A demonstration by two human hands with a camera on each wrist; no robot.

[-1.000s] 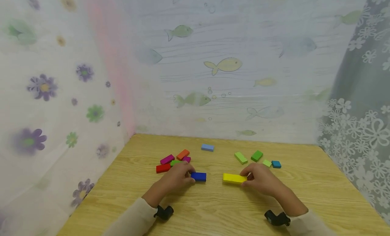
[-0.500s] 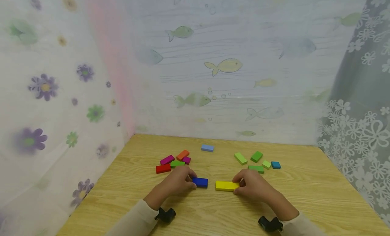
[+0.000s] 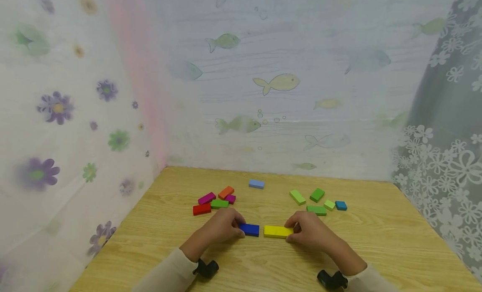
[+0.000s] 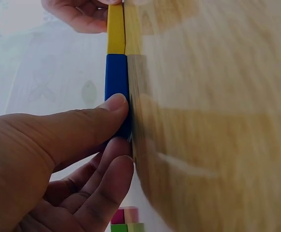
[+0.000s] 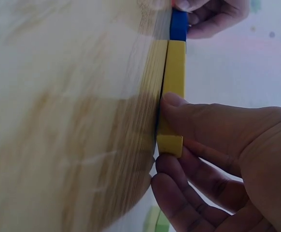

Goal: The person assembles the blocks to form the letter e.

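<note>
My left hand pinches a dark blue rectangular block between thumb and fingers, low at the tabletop. Opposite it, my right hand grips the right end of a longer yellow block. In the head view the two blocks lie in line with a narrow gap between their facing ends. From the left wrist, the blue block and yellow block line up end to end. The right wrist view shows the thumb on the yellow block's side, its near end sticking out past the thumb.
Left of centre lie a red block, a green block, an orange block and two magenta blocks. A light blue block lies at the back. Several green blocks and a teal block are on the right.
The right hand has brought the yellow block leftward and nearer the body. The left hand has shifted the blue block slightly right and nearer, so the gap between them has shrunk.
</note>
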